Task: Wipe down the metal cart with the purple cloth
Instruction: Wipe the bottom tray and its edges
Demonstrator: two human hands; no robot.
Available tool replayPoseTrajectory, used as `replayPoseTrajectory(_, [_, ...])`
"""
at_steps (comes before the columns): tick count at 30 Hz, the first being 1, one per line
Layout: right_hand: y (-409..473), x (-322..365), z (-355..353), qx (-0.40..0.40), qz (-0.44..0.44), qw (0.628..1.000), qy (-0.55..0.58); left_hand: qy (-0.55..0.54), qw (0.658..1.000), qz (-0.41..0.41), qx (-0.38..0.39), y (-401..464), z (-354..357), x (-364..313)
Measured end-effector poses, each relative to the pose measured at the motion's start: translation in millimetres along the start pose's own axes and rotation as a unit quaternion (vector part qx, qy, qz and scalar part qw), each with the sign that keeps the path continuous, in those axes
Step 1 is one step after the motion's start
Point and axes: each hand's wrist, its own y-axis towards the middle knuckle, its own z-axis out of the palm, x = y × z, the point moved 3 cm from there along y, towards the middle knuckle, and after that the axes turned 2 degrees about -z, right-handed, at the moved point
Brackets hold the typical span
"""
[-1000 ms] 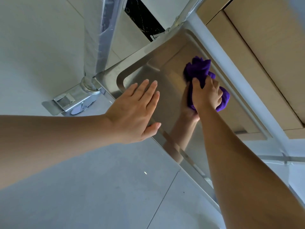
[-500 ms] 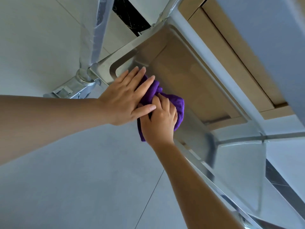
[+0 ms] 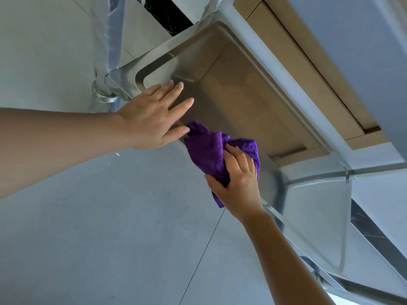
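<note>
The metal cart's bottom shelf (image 3: 231, 91) is a shiny steel tray that runs from upper left to lower right. My right hand (image 3: 239, 183) grips the bunched purple cloth (image 3: 207, 148) and presses it against the shelf's near rim. My left hand (image 3: 154, 115) lies flat with straight fingers on the near edge of the shelf, just left of the cloth, its thumb almost touching the fabric. The shelf mirrors the wooden cabinet above.
A cart leg (image 3: 108, 47) wrapped in plastic film stands at the shelf's left corner. Beige wooden cabinet fronts (image 3: 308, 69) lie beyond the cart. Grey floor tiles (image 3: 110, 227) fill the lower left. Another cart rail (image 3: 363, 289) crosses the bottom right.
My right hand has slid the cloth along the near rim toward the lower right, out from under my left hand. My left hand has stayed flat near the shelf's corner.
</note>
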Motion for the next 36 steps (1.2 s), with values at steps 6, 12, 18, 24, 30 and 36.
replayPoseTrajectory(6, [5.3,18.7,6.6,-0.023,0.010,1.000,0.014,0.004,1.000,-0.001,0.022,-3.7,-6.0,18.5])
replayPoseTrajectory(12, [-1.2,10.4,3.2,0.011,-0.044,0.999,0.026,-0.006,0.998,-0.007,0.061,-8.7,-8.4,30.1])
replayPoseTrajectory(18, [19.3,38.1,18.2,-0.024,0.009,0.999,-0.047,-0.148,0.974,-0.134,0.103,-7.2,-15.3,24.0])
replayPoseTrajectory(24, [79.9,93.6,44.4,-0.030,0.025,0.997,-0.061,-0.273,0.942,-0.189,0.057,-4.2,-23.9,27.1])
replayPoseTrajectory(30, [69.5,78.6,37.9,-0.007,-0.064,0.998,0.006,-0.276,0.943,-0.173,0.065,-5.4,-28.3,32.7])
replayPoseTrajectory(36, [-3.2,11.4,2.3,0.037,-0.010,0.998,0.045,-0.198,0.974,-0.087,0.062,14.5,-31.4,2.1])
